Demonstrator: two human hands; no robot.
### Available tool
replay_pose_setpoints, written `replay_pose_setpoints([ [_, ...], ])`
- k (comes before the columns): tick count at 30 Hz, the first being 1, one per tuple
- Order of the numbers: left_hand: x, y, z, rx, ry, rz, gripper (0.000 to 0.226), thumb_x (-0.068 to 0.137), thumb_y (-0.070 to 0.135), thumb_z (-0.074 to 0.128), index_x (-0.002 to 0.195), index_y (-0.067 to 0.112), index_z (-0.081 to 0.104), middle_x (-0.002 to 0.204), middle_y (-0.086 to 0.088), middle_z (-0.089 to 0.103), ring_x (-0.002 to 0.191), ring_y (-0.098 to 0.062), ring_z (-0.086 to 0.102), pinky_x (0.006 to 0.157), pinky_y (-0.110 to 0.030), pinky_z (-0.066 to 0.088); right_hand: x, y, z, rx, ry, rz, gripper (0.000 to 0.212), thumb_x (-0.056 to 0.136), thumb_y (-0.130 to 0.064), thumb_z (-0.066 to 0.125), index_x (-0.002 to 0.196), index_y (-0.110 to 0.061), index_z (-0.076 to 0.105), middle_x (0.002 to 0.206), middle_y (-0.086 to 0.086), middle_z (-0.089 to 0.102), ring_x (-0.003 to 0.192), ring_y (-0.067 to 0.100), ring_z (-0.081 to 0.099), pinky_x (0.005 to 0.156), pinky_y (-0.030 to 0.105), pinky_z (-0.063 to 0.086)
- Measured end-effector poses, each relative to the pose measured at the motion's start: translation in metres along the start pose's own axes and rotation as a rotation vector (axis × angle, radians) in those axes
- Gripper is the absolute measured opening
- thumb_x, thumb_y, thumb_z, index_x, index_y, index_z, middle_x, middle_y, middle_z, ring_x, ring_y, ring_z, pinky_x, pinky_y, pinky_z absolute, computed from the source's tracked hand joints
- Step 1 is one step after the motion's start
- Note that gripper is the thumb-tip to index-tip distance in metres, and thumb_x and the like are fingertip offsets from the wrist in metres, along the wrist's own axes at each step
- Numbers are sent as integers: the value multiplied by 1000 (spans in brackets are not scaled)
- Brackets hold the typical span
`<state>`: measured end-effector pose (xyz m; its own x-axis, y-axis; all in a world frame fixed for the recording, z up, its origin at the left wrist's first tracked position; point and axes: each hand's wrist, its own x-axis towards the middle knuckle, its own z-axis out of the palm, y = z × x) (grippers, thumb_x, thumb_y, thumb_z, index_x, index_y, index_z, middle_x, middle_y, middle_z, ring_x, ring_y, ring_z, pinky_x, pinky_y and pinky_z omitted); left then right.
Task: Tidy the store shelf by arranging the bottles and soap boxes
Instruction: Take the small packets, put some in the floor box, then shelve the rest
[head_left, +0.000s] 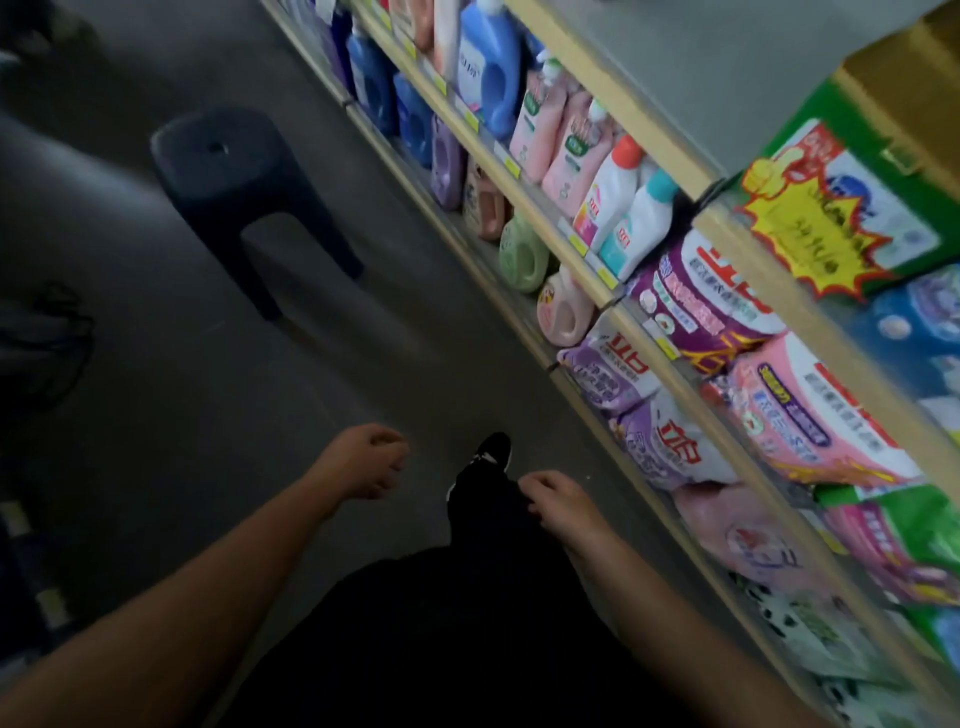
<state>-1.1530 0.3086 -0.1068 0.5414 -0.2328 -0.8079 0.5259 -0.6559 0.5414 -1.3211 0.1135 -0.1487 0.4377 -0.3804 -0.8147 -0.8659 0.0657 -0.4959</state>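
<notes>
Bottles (587, 150) standing upright in rows on the store shelf (524, 208), up and to the right of both hands, well apart from them; long run of the shelving slanting from upper left down to lower right across the view. Soap boxes not told apart in this blurred view; soft detergent bags (706, 306) nearer along the same tiers, a green carton (841, 208) higher up. Right hand (558, 496) on the shelf side and so the nearer one, fingers loosely curled at the dark trouser leg, whether pinching the cloth or merely resting not to be told. Left hand (371, 460) hanging over the floor (156, 364), fingers loosely curled, holding nothing. Judged as an approach, nothing yet in reach: a turn rightward and a raise of the right arm called for. Dark plastic stool (234, 171) standing in the aisle to the left ahead; dim grey floor, narrow passage alongside.
</notes>
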Motion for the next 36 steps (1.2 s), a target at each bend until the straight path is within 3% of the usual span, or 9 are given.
replay_pose_setpoints([
  [5, 44, 103, -9, -67, -1, 96, 10, 95, 6, 57, 104, 3, 61, 73, -10, 62, 51, -14, 57, 49, -25, 47, 51, -113, -54, 11, 22, -102, 17, 83, -43, 64, 88, -28, 69, 92, -4, 70, 87, 13, 65, 78, 32, 49],
  [8, 68, 177, -11, -77, 0, 182, 6, 96, 14, 58, 96, 13, 64, 69, -4, 65, 50, -12, 60, 47, -23, 50, 71, -185, -96, 20, 86, -207, 23, 82, -44, 65, 95, -26, 69, 100, -1, 71, 98, 19, 65, 91, 40, 49],
  [16, 126, 387, -24, -115, -90, 466, 10, 94, 13, 59, 87, 16, 67, 70, -4, 67, 53, -17, 57, 49, -24, 49, 103, -354, -188, 201, 303, -427, 45, 61, -59, 59, 90, -27, 69, 90, -8, 73, 93, 17, 68, 91, 44, 55],
  [19, 150, 451, -43, -108, -120, 507, 7, 96, 17, 57, 96, 17, 64, 81, -5, 69, 53, -12, 62, 52, -24, 54, 124, -413, -203, 237, 367, -429, 55, 57, -63, 57, 97, -27, 66, 96, -5, 73, 93, 19, 69, 89, 45, 55],
  [25, 195, 543, -77, -80, -191, 512, 9, 96, 19, 57, 100, 16, 64, 85, -7, 68, 61, -18, 61, 62, -27, 53, 188, -520, -223, 286, 562, -358, 47, 77, -55, 67, 109, -21, 56, 113, 3, 67, 102, 25, 63, 82, 34, 52],
  [29, 229, 582, -95, -44, -225, 512, 14, 95, 21, 58, 106, 13, 64, 93, -12, 69, 72, -27, 63, 69, -33, 53, 229, -580, -228, 284, 647, -276, 80, 75, -63, 67, 129, -6, 54, 129, 14, 59, 118, 31, 57, 88, 33, 47],
  [31, 243, 593, -102, -18, -227, 508, 13, 95, 24, 59, 103, 16, 65, 95, -12, 70, 74, -26, 65, 71, -36, 55, 243, -602, -223, 421, 611, -235, 92, 70, -61, 72, 136, -3, 48, 130, 11, 55, 110, 27, 57, 78, 26, 47],
  [34, 261, 606, -108, 2, -234, 479, 8, 94, 25, 60, 96, 18, 65, 93, -9, 70, 73, -24, 65, 75, -38, 57, 259, -619, -220, 542, 474, -214, 65, 88, -29, 72, 139, -2, 43, 113, 5, 42, 87, 14, 44, 33, 10, 37],
  [36, 272, 613, -106, 14, -245, 461, 10, 94, 24, 60, 96, 16, 65, 92, -9, 69, 75, -26, 64, 75, -38, 56, 262, -617, -223, 567, 485, -178, 52, 86, -16, 74, 131, -12, 48, 107, 5, 44, 76, 11, 49, 33, 9, 36],
])
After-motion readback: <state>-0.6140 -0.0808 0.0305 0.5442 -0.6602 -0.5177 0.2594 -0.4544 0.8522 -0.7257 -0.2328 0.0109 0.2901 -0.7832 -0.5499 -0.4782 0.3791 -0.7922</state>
